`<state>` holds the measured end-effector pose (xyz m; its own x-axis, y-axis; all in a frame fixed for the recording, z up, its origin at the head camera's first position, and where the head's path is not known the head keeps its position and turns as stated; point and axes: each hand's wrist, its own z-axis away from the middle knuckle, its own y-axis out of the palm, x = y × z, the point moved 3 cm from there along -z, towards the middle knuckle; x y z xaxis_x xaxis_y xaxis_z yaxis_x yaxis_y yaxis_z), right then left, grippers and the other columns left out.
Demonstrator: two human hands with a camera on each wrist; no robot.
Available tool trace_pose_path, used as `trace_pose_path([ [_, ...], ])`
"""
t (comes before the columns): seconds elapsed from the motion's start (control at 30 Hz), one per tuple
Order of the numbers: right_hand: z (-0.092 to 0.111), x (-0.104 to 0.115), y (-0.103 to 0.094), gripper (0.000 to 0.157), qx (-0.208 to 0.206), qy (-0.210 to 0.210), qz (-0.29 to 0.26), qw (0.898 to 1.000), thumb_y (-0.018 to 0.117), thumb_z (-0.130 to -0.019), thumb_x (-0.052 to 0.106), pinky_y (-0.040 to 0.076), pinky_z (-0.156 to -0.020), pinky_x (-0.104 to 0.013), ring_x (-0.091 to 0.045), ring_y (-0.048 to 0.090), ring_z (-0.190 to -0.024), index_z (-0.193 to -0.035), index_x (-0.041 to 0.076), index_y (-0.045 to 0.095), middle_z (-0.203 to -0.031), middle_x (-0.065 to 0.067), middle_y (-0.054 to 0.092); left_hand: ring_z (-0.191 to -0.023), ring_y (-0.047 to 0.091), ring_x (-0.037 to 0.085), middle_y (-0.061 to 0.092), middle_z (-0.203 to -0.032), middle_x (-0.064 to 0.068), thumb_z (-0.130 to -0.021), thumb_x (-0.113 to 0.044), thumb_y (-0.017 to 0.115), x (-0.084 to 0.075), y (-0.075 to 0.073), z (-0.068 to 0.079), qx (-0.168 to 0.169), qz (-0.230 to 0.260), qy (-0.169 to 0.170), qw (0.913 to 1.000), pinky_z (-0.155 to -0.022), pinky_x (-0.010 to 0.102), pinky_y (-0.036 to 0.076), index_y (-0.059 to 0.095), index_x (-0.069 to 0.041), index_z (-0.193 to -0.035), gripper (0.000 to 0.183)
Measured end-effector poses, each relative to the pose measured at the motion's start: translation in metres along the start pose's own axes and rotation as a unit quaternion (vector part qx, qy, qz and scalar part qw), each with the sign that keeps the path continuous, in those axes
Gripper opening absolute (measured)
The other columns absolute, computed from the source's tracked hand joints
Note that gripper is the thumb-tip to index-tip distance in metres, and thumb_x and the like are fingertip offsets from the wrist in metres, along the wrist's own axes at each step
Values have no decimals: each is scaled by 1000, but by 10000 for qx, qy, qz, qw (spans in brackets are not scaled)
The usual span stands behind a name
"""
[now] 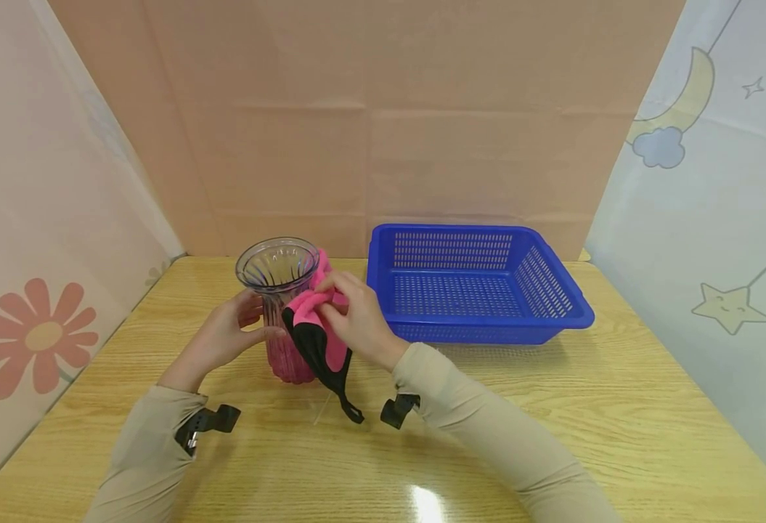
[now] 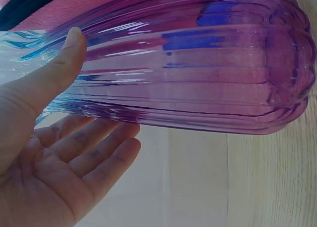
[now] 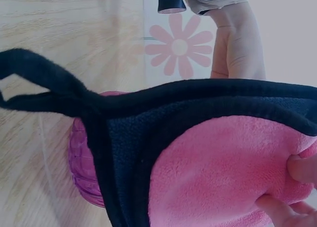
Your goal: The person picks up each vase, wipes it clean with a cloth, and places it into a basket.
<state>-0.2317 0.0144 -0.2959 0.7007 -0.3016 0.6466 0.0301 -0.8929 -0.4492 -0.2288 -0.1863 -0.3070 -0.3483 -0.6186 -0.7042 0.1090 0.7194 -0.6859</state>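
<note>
A ribbed glass vase (image 1: pixel 284 349), clear at the flared rim and pink-purple below, stands upright on the table. My left hand (image 1: pixel 226 330) holds its left side, the thumb on the near face and the fingers round the back; the left wrist view shows this hand (image 2: pixel 54 138) against the vase (image 2: pixel 208 73). My right hand (image 1: pixel 359 316) pinches a pink cloth with black edging (image 1: pixel 317 341) at the vase's right side. From the cloth's lower corner hangs a black loop. In the right wrist view the cloth (image 3: pixel 208 172) covers most of the vase.
A blue perforated plastic basket (image 1: pixel 481 330) stands on the wooden table (image 1: pixel 520 428) to the right of the vase. Behind them rises a peach-coloured backdrop (image 1: pixel 383 145). Patterned white sheets hang at the left and right sides.
</note>
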Motion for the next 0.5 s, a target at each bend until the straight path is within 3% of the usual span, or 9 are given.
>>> trace_pose_path([
  [0.5, -5, 5, -13, 12, -496, -26, -261, 9984, 63, -83, -4, 58, -80, -29, -29, 61, -106, -94, -1, 61, -109, -18, 62, -118, 51, 48, 50, -130, 33, -83, -21, 71, 2, 0, 0, 35, 5, -133, 9999, -99, 56, 44, 35, 2, -138, 70],
])
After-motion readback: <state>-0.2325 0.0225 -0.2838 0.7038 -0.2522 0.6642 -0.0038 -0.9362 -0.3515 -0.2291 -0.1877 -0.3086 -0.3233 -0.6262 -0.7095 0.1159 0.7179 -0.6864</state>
